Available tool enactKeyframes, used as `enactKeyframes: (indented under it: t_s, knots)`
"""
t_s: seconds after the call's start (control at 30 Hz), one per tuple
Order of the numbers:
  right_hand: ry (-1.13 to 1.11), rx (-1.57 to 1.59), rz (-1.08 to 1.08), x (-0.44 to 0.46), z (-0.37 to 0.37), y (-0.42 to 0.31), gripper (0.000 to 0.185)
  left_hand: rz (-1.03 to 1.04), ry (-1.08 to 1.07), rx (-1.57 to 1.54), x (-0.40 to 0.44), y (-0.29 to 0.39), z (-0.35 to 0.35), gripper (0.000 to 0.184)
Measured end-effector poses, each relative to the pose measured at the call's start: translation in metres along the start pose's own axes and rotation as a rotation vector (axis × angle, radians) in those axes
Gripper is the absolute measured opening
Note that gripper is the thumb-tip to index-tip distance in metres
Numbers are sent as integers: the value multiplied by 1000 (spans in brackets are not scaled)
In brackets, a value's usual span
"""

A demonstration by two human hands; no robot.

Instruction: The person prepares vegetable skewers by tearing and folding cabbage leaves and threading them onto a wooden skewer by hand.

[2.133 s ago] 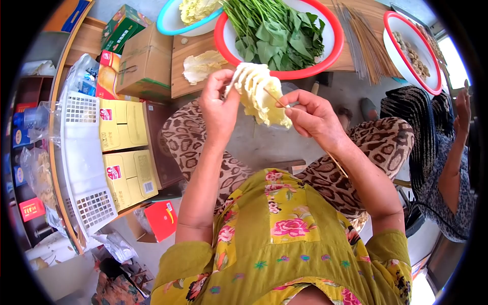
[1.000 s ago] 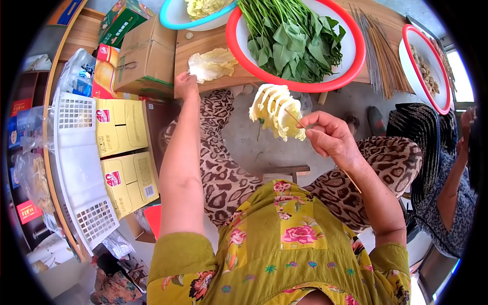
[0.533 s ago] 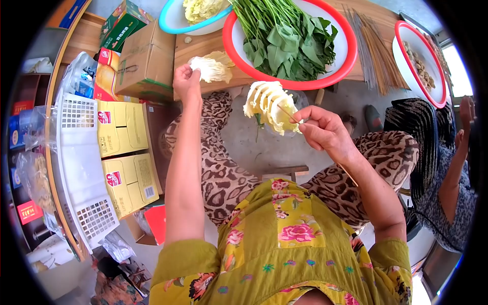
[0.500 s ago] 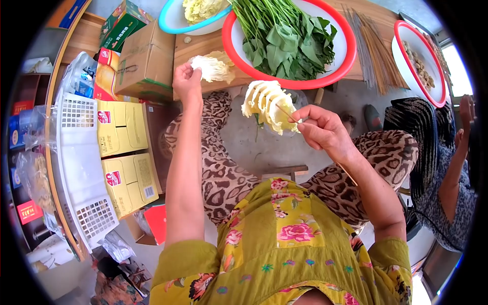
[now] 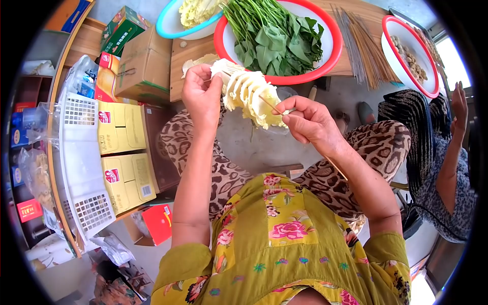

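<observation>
My right hand [image 5: 310,122] pinches a thin wooden skewer [image 5: 268,103], whose tail end runs back along my forearm. Several pale folded cabbage leaves [image 5: 250,96] are threaded on it in a row, held over the gap between my knees. At the far end of that row, my left hand [image 5: 202,96] is closed on a whitish cabbage leaf [image 5: 223,67], which touches the threaded ones. Whether the skewer's tip has gone through this leaf cannot be seen. Another pale leaf [image 5: 199,62] lies on the wooden table behind my left hand.
A red-rimmed basin [image 5: 333,56] of leafy greens [image 5: 284,43] stands on the table. Around it are a blue-rimmed bowl [image 5: 165,28] of cabbage, a bundle of skewers [image 5: 366,48] and another red-rimmed basin [image 5: 431,89]. Cardboard boxes [image 5: 145,66] stand left. A co-worker's hand [image 5: 459,104] shows at right.
My left hand has brought its cabbage leaf from the table to the right, against the threaded leaves. The skewer in my right hand has shifted slightly left, and the view has moved a little.
</observation>
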State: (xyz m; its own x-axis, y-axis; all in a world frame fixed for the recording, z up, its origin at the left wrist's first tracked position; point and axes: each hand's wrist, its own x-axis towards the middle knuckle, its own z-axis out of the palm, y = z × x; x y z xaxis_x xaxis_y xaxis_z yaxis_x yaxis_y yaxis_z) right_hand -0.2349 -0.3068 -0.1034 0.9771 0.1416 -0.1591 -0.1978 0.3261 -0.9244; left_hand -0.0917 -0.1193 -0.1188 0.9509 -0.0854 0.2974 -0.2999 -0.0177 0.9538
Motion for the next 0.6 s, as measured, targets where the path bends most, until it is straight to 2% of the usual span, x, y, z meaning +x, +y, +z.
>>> enactKeyframes:
  t_s: [0.6]
  knots:
    - [18,0,-20,-5,-1,-1,16,23,6,-31,-5,8,8,19]
